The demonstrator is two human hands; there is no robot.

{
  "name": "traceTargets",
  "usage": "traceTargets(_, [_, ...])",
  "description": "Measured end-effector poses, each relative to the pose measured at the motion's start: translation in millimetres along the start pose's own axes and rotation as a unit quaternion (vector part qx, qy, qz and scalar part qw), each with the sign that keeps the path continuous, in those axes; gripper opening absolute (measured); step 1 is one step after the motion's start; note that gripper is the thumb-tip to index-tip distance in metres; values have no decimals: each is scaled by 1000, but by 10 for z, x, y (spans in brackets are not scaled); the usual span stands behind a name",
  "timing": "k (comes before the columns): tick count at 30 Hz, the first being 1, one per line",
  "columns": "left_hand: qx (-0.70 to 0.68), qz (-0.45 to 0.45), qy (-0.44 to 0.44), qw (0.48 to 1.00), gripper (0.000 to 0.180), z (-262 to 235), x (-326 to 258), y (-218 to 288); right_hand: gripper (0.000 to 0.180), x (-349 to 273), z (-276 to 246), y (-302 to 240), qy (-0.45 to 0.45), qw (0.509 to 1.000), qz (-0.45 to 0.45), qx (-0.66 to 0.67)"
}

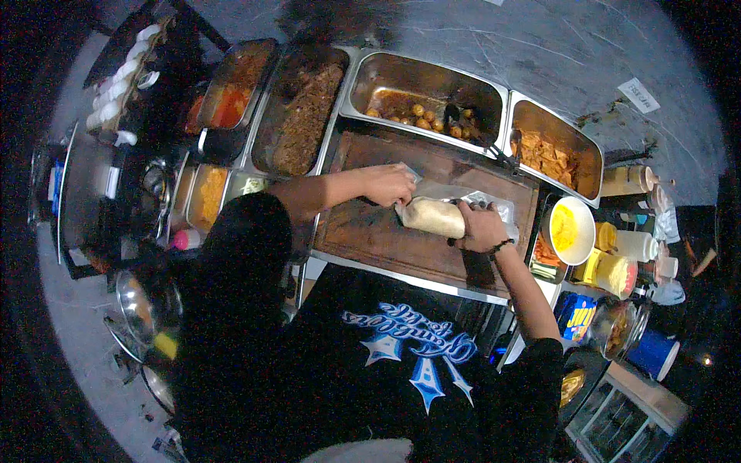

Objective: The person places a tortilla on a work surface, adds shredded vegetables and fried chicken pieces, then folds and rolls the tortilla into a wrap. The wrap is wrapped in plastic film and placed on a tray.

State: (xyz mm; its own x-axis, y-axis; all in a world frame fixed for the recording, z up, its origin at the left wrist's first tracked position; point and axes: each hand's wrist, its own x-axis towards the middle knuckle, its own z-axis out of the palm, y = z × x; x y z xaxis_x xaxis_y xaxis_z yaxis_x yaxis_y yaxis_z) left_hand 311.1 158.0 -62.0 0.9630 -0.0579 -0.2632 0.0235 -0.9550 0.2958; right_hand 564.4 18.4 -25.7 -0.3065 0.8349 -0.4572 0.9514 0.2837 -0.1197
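Note:
A plump, pale rolled wrap (434, 217) lies on a brown wooden board (363, 239). My right hand (484, 228), with a dark beaded bracelet at the wrist, curls round the wrap's right end. At its left end my left hand (390, 185) is closed, fingertips pinched on the edge of a thin, translucent wrapping sheet (414, 171). More of this crinkled sheet (503, 208) shows behind the wrap and past my right hand. What lies under the left fingers is partly hidden.
Beyond the board stand metal pans of shredded meat (305, 116), small round items in sauce (424, 119) and orange-brown pieces (546, 158). Tongs (502, 157) rest at a pan's edge. A white bowl of yellow shreds (570, 230) and several bottles (627, 181) stand right; eggs (116, 91) far left.

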Motion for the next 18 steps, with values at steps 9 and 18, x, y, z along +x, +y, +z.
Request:
traceTargets(9, [-118, -169, 100, 973, 97, -15, 637, 749, 83, -21, 116, 21, 36, 999, 14, 27])
traceTargets(18, [-151, -224, 73, 960, 74, 32, 682, 679, 92, -29, 101, 117, 17, 997, 27, 68])
